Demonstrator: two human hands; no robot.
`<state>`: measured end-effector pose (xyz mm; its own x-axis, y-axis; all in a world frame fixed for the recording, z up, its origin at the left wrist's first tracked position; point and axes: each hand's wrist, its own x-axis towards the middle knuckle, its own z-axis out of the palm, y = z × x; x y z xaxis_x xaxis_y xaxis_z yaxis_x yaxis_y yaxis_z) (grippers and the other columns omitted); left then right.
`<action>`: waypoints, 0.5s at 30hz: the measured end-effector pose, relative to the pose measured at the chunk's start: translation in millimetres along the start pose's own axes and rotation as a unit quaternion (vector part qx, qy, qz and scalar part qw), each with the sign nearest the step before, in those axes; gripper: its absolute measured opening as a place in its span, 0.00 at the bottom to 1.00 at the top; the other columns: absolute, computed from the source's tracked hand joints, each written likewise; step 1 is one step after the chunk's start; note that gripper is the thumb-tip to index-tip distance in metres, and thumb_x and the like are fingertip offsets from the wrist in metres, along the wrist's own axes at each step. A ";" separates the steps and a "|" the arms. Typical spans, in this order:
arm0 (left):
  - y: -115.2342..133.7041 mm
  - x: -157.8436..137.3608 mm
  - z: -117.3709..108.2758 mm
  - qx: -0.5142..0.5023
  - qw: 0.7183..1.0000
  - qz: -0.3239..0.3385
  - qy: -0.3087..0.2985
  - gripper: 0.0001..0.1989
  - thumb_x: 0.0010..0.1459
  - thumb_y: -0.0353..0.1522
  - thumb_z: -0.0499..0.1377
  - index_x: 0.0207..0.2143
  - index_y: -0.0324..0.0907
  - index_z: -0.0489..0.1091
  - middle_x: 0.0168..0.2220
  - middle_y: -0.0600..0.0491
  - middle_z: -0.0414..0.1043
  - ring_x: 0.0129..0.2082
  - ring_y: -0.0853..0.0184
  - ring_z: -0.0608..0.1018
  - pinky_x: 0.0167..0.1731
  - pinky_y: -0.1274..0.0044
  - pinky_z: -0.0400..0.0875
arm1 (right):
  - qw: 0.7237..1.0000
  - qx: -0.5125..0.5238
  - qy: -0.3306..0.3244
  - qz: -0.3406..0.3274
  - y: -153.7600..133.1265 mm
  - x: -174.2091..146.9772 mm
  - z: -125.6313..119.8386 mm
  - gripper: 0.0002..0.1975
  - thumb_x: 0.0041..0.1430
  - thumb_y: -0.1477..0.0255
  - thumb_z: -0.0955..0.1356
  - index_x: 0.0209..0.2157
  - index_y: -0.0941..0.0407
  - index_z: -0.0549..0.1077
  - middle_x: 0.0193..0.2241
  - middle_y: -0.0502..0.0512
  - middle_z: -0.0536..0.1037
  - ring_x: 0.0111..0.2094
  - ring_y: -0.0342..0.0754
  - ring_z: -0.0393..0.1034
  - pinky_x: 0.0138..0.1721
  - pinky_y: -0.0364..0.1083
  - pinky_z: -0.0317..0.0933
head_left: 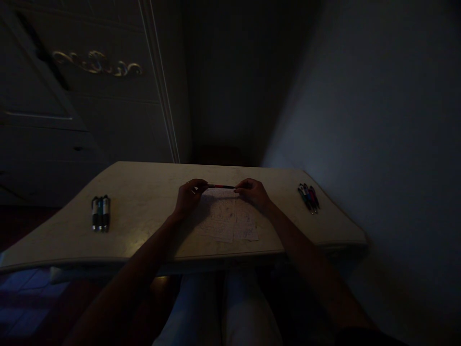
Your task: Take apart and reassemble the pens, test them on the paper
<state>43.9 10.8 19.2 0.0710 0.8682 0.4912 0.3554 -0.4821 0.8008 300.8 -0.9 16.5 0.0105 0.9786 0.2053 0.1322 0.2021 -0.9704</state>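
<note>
A slim dark pen with a reddish middle (221,186) is stretched level between my two hands, above the far edge of a marked sheet of paper (225,218). Its left end is pinched in the fingers of my left hand (190,196). My right hand (254,193) grips the other end between thumb and fingertips. Fine scribbles cover the paper, and a crease or seam runs down it right of the middle. The dim light hides the pen's finer details.
On the pale table (144,192), a row of pens (100,214) lies at the left, and several coloured pens (309,198) lie together at the right. A wall (378,144) rises close on the right. A pale cabinet (126,120) stands beyond the table at the left.
</note>
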 end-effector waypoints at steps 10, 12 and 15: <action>3.9 3.1 -3.0 -0.005 1.000 -0.023 0.002 0.10 0.50 0.37 0.62 0.33 0.42 0.77 0.35 0.51 0.80 0.33 0.63 0.79 0.34 0.74 0.72 | 0.997 0.077 -0.004 0.022 -3.1 -1.3 5.4 0.15 0.38 0.66 0.78 0.27 0.56 0.75 0.26 0.51 0.79 0.28 0.45 0.72 0.32 0.45 0.65; 5.1 2.9 -3.2 -0.010 1.000 -0.027 0.004 0.10 0.50 0.38 0.62 0.32 0.42 0.76 0.35 0.51 0.80 0.34 0.63 0.79 0.34 0.74 0.72 | 0.996 0.087 -0.006 0.020 -3.6 -1.3 6.3 0.15 0.38 0.66 0.78 0.27 0.55 0.74 0.26 0.51 0.79 0.28 0.45 0.73 0.32 0.45 0.66; 6.2 2.0 -2.7 -0.019 0.999 -0.034 0.002 0.10 0.50 0.38 0.62 0.32 0.42 0.76 0.35 0.51 0.80 0.34 0.63 0.79 0.34 0.74 0.71 | 0.996 0.086 -0.008 0.017 -3.7 -1.4 7.5 0.15 0.39 0.66 0.78 0.27 0.55 0.74 0.25 0.51 0.79 0.28 0.45 0.73 0.31 0.45 0.66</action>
<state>43.7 9.2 26.0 0.0443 0.8989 0.4359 0.3245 -0.4257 0.8447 292.9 -2.7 18.8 -0.0039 0.9852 0.1714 -0.0392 0.1711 -0.9845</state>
